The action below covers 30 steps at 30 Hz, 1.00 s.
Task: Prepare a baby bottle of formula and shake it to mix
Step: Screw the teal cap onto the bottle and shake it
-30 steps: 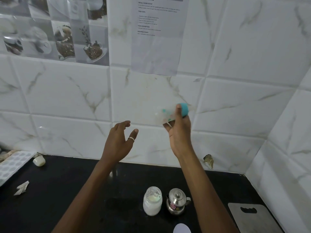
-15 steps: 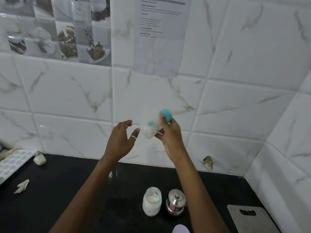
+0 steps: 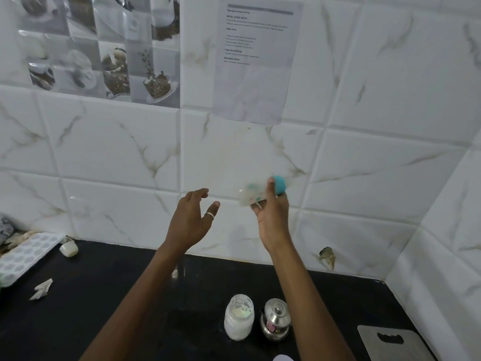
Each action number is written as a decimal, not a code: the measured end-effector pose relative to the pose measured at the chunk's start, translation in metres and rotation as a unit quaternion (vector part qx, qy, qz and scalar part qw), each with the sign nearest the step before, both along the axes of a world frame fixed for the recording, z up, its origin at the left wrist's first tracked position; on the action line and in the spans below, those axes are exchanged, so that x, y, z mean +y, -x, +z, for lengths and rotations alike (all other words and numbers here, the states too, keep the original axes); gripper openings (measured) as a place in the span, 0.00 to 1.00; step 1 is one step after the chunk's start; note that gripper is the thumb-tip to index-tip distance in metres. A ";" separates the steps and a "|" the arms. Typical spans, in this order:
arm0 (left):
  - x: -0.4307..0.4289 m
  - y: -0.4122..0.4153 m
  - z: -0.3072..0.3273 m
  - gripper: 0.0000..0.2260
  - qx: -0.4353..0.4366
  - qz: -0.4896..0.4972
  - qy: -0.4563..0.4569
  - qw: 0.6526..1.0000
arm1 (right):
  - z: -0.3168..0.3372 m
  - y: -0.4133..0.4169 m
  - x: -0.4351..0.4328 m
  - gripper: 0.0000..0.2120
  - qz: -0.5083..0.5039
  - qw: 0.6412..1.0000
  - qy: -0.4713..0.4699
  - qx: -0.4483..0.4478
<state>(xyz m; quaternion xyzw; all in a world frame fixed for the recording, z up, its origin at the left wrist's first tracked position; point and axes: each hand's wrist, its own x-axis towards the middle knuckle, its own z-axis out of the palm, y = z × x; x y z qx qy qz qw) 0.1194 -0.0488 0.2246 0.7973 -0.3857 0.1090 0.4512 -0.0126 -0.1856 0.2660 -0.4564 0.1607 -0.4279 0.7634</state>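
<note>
My right hand [image 3: 273, 217] is raised in front of the tiled wall and grips a clear baby bottle [image 3: 251, 195] with a teal collar [image 3: 279, 185]. The bottle lies roughly sideways, teal end to the right, and is blurred by motion. My left hand [image 3: 191, 220] hovers to its left, fingers spread, holding nothing and apart from the bottle; a ring is on its thumb. On the black counter below stands a clear jar of white powder [image 3: 239, 317], and next to it a small lidded steel pot [image 3: 276, 319].
A steel cutting board [image 3: 393, 345] lies at the counter's right front. At the left are a white moulded tray [image 3: 26, 254], a small white object [image 3: 69, 249] and crumpled paper [image 3: 41, 289]. A printed sheet [image 3: 256, 61] hangs on the wall. The wall corner closes the right side.
My right hand swung the bottle left toward my left hand, then back right to about where it began. My left hand stayed open and almost still.
</note>
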 end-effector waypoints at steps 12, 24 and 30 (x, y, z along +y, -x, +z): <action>-0.003 -0.002 -0.002 0.22 0.000 -0.003 -0.003 1.000 | -0.010 -0.001 0.011 0.24 0.060 0.995 0.051 0.061; 0.002 -0.001 -0.004 0.23 0.000 0.001 -0.004 1.000 | -0.001 0.006 0.011 0.22 0.063 0.997 0.047 0.024; 0.007 -0.003 -0.006 0.23 0.002 0.004 -0.002 1.000 | 0.005 0.007 0.006 0.20 0.004 1.000 0.006 -0.027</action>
